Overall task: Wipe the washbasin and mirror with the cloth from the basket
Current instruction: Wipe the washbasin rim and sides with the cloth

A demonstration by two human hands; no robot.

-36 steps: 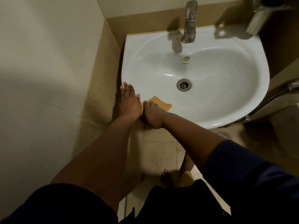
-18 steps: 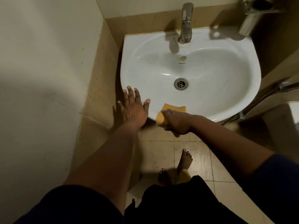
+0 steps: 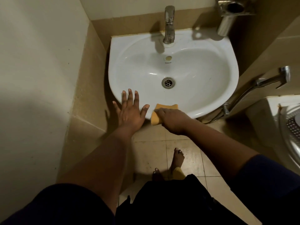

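Two hands meet the washbasin rim — left hand flat with fingers spread, right hand gripping the orange cloth.

A chrome tap is mounted upright at the back; a metal holder is fixed upper right, and a hose sprayer is hung beside tiled floor.

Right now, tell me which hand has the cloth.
The right hand grips the orange cloth at the washbasin's front rim; the left hand lies flat, fingers spread, holding nothing.
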